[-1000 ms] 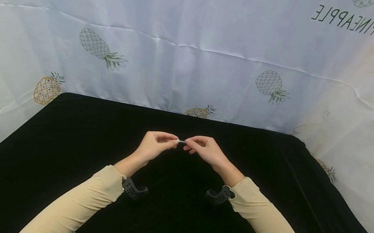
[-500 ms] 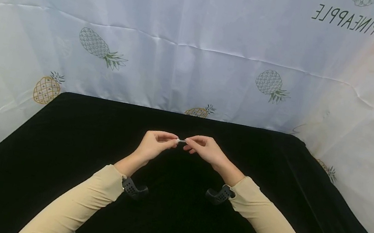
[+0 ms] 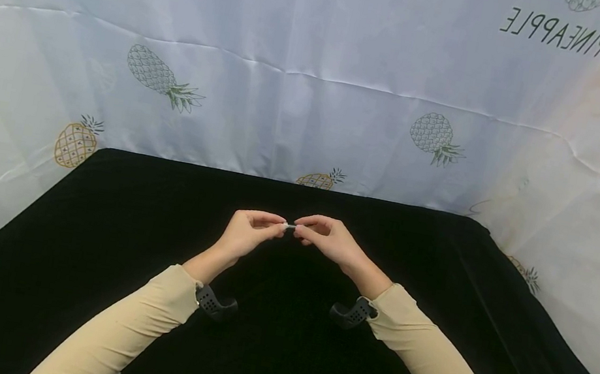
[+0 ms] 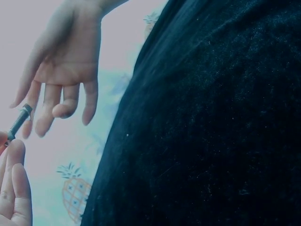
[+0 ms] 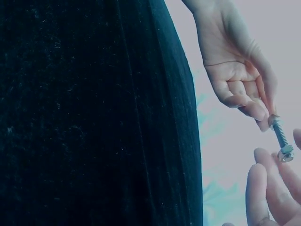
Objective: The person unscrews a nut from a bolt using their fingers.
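Note:
Thumb and fingers of my left hand (image 3: 245,232) pinch one end of a small metal bolt (image 3: 291,226), held level above the black cloth in the head view. Its threaded shank (image 5: 280,134) shows in the right wrist view, with a hex nut (image 5: 286,149) at the end towards my right hand (image 3: 335,242). The right thumb and fingers lie around that nut end. In the right wrist view the right thumb (image 5: 297,137) stands apart from the nut, while a fingertip is close behind it; contact there is unclear. The left fingertips cover the bolt's other end.
Black cloth (image 3: 274,341) covers the table under both arms. A white curtain (image 3: 360,38) with pineapple prints hangs behind and at both sides. Dark devices (image 3: 217,305) are strapped to both wrists.
The right thumb and index finger have shifted slightly left along the bolt, and the index finger has lifted a little. My left hand and the bolt stay in place.

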`<state>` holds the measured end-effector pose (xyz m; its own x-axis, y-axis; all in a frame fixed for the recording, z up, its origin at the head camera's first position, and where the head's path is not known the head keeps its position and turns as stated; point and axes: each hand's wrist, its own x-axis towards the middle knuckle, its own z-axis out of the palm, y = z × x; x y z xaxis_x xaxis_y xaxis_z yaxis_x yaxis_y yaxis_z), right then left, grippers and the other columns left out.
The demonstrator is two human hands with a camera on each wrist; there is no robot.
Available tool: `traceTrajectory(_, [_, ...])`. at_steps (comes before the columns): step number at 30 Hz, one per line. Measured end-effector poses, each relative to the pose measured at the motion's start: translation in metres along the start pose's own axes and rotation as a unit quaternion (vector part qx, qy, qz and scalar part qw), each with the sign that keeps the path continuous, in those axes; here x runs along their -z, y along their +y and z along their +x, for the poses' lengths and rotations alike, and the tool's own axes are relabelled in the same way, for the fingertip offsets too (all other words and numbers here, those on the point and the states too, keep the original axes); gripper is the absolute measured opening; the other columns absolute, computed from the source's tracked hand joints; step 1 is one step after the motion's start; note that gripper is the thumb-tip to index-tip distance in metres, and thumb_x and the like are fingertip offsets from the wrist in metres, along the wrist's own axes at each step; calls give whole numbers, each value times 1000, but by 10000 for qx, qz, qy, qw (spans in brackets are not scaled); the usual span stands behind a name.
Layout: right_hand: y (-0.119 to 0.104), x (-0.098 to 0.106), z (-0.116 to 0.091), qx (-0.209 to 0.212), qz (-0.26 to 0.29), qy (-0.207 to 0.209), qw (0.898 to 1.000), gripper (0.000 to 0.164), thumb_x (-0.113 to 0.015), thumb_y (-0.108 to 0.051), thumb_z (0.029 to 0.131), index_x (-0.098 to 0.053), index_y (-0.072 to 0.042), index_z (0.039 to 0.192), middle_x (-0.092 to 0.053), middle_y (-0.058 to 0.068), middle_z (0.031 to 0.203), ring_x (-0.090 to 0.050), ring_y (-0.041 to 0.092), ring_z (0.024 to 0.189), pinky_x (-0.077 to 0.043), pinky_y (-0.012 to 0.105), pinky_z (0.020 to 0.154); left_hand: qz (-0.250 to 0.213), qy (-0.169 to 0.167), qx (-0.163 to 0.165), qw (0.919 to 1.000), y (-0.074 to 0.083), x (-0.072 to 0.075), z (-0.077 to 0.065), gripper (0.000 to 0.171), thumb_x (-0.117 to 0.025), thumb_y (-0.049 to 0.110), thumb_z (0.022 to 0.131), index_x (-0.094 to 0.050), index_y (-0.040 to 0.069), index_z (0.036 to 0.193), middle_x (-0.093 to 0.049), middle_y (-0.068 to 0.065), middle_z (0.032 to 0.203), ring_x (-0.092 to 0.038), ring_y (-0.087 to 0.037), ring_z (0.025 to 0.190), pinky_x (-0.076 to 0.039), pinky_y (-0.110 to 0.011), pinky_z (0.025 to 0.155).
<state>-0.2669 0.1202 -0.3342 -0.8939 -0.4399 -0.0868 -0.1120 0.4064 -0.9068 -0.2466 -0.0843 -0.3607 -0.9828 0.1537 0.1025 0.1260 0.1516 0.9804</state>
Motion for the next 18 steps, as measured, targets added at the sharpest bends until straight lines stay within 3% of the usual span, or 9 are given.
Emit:
traceTrajectory(4, [0, -1, 1, -48, -37, 103, 9999, 32, -56, -30, 93, -61, -9, 117, -67, 12, 109, -62, 26, 102, -44, 46, 100, -11, 4, 2, 10000, 0, 0, 0, 24, -62, 16, 89, -66, 1, 108, -70, -15, 103, -68, -12, 89, -54, -30, 89])
traceTrajectory(12, [0, 0, -1, 341, -6, 81, 9994, 33, -63, -17, 88, -58, -6, 119, -59, 15, 117, -59, 23, 103, -48, 44, 95, 62, 35, -40, 10000, 0, 0, -1, 24, -62, 15, 89, -67, 0, 108, -71, -13, 100, -69, -12, 88, -54, -30, 88])
traceTrajectory(18, [0, -1, 0, -24, 78, 21, 10000, 36, -57, -28, 93, -57, -8, 123, -63, 14, 116, -57, 32, 110, -41, 50, 103, 1, 43, -113, 9999, -1, 1, -2, 25, -63, 17, 89, -67, 1, 107, -71, -14, 100, -69, -12, 88, -54, -31, 89])
